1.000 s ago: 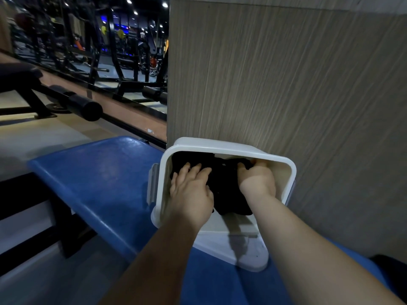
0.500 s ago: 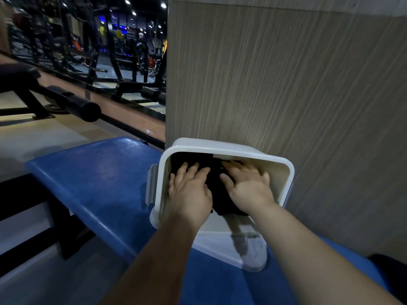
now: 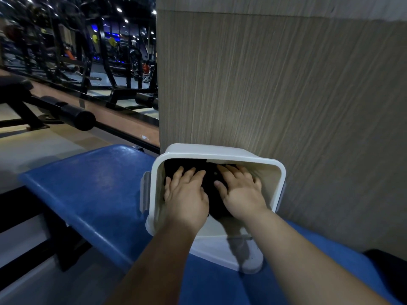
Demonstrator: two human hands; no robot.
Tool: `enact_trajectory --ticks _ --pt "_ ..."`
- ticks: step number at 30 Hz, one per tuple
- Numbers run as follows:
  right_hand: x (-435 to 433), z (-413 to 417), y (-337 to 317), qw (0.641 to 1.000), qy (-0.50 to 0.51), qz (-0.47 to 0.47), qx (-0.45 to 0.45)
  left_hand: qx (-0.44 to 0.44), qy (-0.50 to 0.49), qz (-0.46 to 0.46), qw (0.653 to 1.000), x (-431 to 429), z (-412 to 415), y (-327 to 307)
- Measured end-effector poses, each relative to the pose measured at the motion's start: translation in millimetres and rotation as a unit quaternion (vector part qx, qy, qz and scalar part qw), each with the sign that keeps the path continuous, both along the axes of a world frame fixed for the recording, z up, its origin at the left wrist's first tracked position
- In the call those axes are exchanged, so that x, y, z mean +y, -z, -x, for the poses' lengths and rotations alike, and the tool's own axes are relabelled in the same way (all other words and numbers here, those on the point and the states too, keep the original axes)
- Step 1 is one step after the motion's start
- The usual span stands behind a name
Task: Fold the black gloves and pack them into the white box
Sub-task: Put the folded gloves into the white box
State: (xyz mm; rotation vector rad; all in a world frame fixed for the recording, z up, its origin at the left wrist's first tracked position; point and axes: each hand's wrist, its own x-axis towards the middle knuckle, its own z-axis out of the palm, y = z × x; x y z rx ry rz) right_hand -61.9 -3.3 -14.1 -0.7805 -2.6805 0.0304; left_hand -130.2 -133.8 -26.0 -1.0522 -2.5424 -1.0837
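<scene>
Head view: the left hand (image 3: 187, 194) and right hand (image 3: 241, 192) lie flat, fingers spread, pressing the black gloves (image 3: 212, 190) down inside the white box (image 3: 279, 172) on the blue bench (image 3: 92, 190), probably so they stay folded; the folds are too dark to see.

a blue padded vinyl bench (image 3: 92, 194) carries a white rectangular plastic box (image 3: 220, 151), open top tilted toward the viewer; a flat white plastic lid (image 3: 220, 249) lies against the box's near side.
</scene>
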Motion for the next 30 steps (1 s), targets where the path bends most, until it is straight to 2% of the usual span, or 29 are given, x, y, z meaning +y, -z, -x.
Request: enact_trajectory --ticks 6,13,17,24,30 --pt "-5 -14 -8 0.998 -0.013 -0.027 0.053 0.021 -0.004 -0.032 0.999 1 -8 -7" --pt "-2 -68 4 0.981 -0.086 -0.033 0.170 0.012 0.014 -0.070 0.997 8 -34 -5" --pt "9 -121 16 0.980 -0.041 -0.015 0.196 -0.001 0.054 -0.052 0.997 25 -58 0" --pt "46 -234 54 0.985 0.101 -0.001 0.143 -0.066 0.194 -0.032 0.978 72 -128 20" --pt "69 -317 65 0.965 0.241 0.016 0.097 -0.129 0.297 0.039 0.945 109 -196 46"
